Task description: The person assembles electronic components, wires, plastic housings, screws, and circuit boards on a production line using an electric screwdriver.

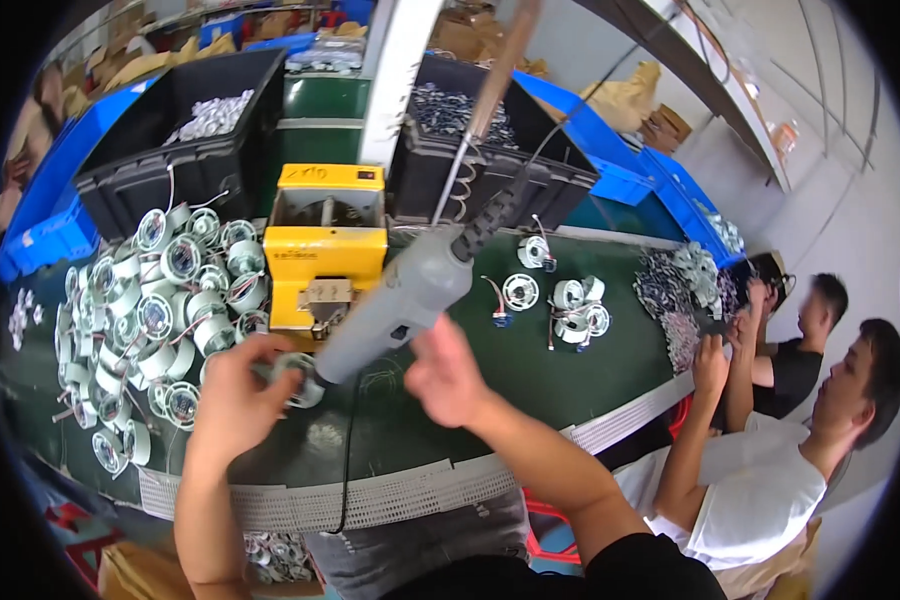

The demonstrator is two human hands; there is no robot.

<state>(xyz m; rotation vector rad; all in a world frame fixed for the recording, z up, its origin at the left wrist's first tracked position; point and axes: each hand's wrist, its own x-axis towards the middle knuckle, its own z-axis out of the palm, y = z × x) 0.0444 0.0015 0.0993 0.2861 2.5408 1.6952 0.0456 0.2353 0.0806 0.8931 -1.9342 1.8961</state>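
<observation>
My left hand is closed round a white ring-shaped part with an open spoked face, just in front of a yellow machine. A grey electric screwdriver hangs slantwise on a coiled line, and its lower end reaches the held part. Right beside the screwdriver's body is my right hand, smeared by motion; whether its fingers grip anything is not visible. To the left lies a large heap of similar white round parts with wires. Several more, like this wired part, lie to the right.
Black bins of small pieces stand behind, with blue trays beyond. A post rises behind the machine. Piles of small metal pieces lie at right, near two seated people. A black cable crosses the green table's front edge.
</observation>
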